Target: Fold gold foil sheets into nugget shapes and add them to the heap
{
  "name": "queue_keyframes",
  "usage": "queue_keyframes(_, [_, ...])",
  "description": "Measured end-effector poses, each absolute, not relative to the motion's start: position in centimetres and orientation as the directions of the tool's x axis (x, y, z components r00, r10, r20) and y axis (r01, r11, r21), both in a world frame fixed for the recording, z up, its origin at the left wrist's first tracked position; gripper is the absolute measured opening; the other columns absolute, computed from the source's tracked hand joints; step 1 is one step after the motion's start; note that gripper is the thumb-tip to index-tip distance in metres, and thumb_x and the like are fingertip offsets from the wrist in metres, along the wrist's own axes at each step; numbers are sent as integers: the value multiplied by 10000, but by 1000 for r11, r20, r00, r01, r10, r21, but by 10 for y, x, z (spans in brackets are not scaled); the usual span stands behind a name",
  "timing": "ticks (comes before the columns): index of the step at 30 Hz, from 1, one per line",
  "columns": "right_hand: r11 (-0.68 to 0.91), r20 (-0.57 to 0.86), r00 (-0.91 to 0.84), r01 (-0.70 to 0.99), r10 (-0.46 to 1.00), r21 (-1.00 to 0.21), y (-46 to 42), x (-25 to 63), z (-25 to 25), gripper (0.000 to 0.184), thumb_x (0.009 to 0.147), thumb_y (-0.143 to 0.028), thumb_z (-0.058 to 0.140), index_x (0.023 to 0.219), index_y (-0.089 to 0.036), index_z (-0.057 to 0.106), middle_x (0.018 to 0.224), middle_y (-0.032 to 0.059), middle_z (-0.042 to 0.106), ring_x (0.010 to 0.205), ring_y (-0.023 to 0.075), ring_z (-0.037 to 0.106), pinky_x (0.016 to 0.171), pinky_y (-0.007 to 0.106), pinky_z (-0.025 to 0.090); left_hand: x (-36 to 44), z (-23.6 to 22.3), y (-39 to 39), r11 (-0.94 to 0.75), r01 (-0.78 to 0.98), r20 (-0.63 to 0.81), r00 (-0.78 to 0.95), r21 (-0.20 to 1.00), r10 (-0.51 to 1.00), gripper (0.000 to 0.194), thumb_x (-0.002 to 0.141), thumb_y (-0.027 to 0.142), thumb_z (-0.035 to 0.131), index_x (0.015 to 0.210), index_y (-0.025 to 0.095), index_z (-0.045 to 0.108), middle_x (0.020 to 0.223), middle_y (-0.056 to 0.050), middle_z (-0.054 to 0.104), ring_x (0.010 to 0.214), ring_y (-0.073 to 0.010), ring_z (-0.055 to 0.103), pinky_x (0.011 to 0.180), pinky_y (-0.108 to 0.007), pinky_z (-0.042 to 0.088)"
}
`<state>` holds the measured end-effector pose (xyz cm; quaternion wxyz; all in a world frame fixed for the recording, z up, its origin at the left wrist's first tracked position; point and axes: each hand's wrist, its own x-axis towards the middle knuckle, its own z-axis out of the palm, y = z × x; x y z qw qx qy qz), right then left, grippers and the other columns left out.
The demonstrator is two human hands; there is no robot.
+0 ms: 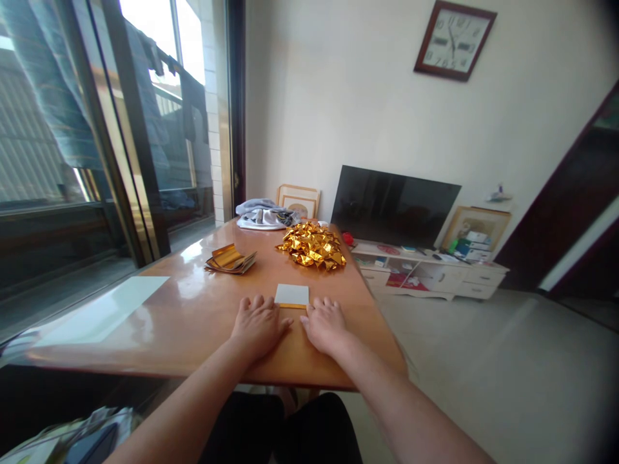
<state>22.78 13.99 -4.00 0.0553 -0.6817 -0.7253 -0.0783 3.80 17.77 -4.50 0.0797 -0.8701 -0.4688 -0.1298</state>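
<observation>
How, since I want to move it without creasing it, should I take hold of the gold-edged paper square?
Probably by its near gold edge, coming from your side: the paper square lies flat on the table, and your left hand and right hand rest at that edge.

A home living room: wooden table (pixel 193 322), wall clock (pixel 454 40), television (pixel 394 206) on low white cabinet (pixel 430 274).

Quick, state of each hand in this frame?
Left hand: open, flat on the table, holding nothing.
Right hand: open, flat beside the white-and-gold paper sheet, holding nothing.
</observation>
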Motion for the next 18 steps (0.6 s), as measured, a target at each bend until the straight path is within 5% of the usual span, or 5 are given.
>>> queue_keyframes(18, [105,202,-107,994,974,17,167,238,-35,309,981,-333,525,1107,-165,753,1155,148,696,1105,283,575,914,343,424,33,-57,180,-505,851,309,445,147,840,538,993,577,299,1127,234,690,1204,-153,629,1120,-338,535,946,-487,334])
